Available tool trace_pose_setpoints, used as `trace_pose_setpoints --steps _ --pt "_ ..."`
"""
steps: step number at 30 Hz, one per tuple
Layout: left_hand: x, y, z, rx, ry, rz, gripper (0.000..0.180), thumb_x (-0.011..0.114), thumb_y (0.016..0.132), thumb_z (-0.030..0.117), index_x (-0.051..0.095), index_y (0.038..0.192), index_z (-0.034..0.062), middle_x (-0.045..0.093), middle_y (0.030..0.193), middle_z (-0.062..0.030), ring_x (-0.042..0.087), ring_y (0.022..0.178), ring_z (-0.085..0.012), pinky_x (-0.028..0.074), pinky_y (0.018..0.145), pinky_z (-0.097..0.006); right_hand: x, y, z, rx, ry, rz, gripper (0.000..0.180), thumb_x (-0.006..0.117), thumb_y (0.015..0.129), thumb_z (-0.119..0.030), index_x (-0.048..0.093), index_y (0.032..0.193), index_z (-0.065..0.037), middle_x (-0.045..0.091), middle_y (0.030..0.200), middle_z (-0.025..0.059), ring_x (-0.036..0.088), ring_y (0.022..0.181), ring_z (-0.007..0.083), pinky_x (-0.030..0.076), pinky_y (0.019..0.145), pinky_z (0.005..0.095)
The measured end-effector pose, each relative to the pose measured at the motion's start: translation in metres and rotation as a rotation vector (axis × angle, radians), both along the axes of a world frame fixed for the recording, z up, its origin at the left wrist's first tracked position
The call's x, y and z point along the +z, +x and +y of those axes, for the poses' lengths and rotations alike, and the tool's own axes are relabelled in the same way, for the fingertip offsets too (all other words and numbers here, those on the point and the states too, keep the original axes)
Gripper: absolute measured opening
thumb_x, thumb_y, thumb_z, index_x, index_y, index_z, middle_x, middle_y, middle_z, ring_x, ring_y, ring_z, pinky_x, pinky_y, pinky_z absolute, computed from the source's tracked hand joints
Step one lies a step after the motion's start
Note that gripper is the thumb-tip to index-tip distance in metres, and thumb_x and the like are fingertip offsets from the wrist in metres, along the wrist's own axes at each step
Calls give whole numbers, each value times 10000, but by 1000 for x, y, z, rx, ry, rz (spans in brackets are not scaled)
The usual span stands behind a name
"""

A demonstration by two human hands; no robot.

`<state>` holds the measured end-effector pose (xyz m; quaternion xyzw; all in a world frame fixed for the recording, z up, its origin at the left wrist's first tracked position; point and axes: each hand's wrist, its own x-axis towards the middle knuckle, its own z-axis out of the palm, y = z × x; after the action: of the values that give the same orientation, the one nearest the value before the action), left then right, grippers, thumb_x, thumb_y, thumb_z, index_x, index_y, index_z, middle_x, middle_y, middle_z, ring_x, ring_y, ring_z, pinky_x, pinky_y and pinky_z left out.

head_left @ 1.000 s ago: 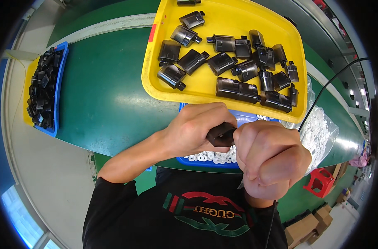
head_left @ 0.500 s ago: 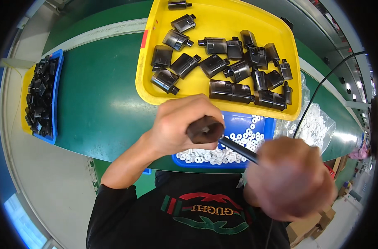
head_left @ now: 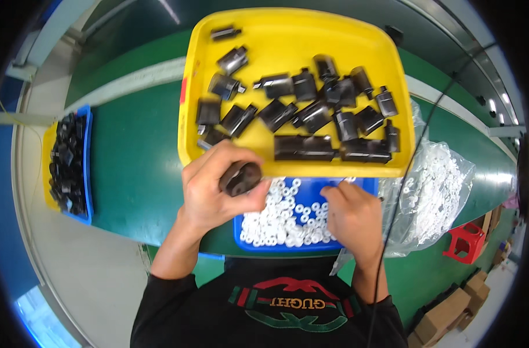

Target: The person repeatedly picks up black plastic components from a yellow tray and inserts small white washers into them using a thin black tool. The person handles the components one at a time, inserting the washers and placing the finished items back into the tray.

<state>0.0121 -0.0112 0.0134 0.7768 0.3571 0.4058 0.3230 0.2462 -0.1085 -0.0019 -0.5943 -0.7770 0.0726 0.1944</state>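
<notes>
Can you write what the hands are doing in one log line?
left hand: holding dark case | right hand: over blue tray with white rings, grip unclear | yellow tray: similar cases inside

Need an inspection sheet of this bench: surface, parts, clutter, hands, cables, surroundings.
Surface: green worktop, glossy, light reflecting at right.
Parts: dark hollow piece in hand; similar dark parts scattered in yellow tray; white rings heaped in blue tray.
Clutter: clear plastic bag of white pieces, right of blue tray.
Hands: left hand grips dark hollow piece; right hand over blue tray, fingers curled, contents unclear.
Cables: thin black cable crosses the view at right.
Surroundings: red stool and cardboard boxes, lower right.
</notes>
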Motion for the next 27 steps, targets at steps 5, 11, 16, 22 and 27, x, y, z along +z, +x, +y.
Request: trace_pose_setpoints --steps 5,11,16,22,27 --pt "2 -4 10 -14 -99 -63 561 636 813 391 555 1152 -48 633 901 -127 627 783 -178 503 718 -272 -16 -7 -7 -24 64 1 261 666 662 -60 668 921 -90 524 737 41 590 603 193 480 514 326" --pt "49 40 95 82 82 263 375 621 881 240 556 1148 -14 638 949 -147 621 832 -249 488 783 -333 -29 -9 -6 96 235 95 240 624 703 -138 638 934 -73 510 805 33 569 608 158 474 535 292" --pt "35 84 229 121 118 502 435 688 835 314 621 1109 -17 670 1048 -197 652 970 -334 495 864 -390 -27 -11 -8 119 263 82 270 591 739 -181 654 970 -55 526 839 55 589 706 187 491 614 304" --pt "-17 114 342 149 28 667 506 778 735 340 657 1082 -8 689 1049 -205 662 986 -334 510 858 -388 -34 -9 -13 142 223 147 241 621 745 -201 653 943 -66 540 886 73 611 754 215 510 631 339" --pt "-21 127 355 39 -293 899 538 797 723 300 656 1142 -6 684 1108 -192 662 1029 -294 509 882 -363 -36 -11 -14 189 196 128 155 626 756 -170 623 880 -77 541 877 83 630 729 224 523 597 335"
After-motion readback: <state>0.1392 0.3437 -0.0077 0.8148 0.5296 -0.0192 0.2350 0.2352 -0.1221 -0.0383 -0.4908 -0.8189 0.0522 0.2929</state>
